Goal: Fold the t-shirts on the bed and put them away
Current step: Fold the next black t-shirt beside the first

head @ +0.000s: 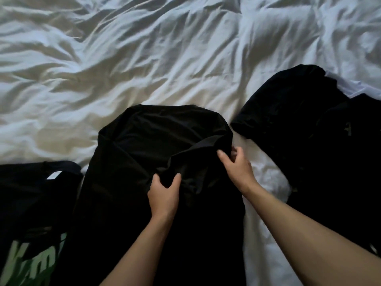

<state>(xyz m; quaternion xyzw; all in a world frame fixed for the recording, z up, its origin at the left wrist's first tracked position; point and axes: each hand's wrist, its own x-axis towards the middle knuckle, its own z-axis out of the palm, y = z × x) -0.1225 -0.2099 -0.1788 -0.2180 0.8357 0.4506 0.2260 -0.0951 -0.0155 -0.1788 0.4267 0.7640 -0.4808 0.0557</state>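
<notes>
At about eight o'clock, cut by the left and bottom edges, a black cotton t-shirt with pale green lettering (31, 213) lies flat on the rumpled white duvet (144, 58), a small white neck label (54, 176) showing near its collar. Just beside it, around six o'clock, a plain black cotton t-shirt (144, 141) is spread on the duvet with its collar end pointing toward twelve o'clock and its right sleeve drawn in over the body. The left hand (164, 196) rests on the middle of this shirt, fingers and thumb curled round a bunched ridge of the fabric. The right hand (237, 168), toward the shirt's three o'clock edge, pinches the folded-in sleeve fabric between thumb and curled fingers. A strip of white duvet separates this shirt from a loose heap of black cotton garments (309, 131) lying between two and four o'clock, running off the right edge.
</notes>
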